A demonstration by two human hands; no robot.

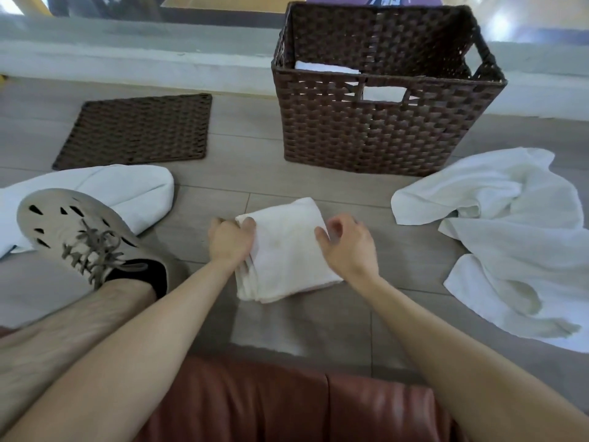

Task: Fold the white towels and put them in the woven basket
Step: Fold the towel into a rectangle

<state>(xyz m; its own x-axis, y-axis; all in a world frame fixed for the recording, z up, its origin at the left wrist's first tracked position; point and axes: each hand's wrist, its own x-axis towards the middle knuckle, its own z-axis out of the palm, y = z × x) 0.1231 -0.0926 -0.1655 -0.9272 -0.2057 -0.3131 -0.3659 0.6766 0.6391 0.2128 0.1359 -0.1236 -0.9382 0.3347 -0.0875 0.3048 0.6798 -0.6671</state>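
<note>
Folded towel (287, 250): white, a thick layered rectangle, lay flat on the grey floor (255, 173) at centre frame, stacked edges showing at its lower left.
Woven basket (382, 132): dark brown, open-topped, stood in the upper right, just beyond the folded towel; white folded cloth (325, 67) showed inside and through the handle slot.
Loose towels: one crumpled pile (510, 224) at the right edge; another (127, 193) at the left, partly under a tan laced shoe (79, 237).
Left hand (231, 239): gripped the folded towel's left edge, thumb on top, fingers curled beneath.
Right hand (347, 247): fingers loosely curled over the towel's right edge, thumb tip on the cloth; whether it gripped could not be told.
Woven mat (137, 130): dark brown, flat in the upper left.
</note>
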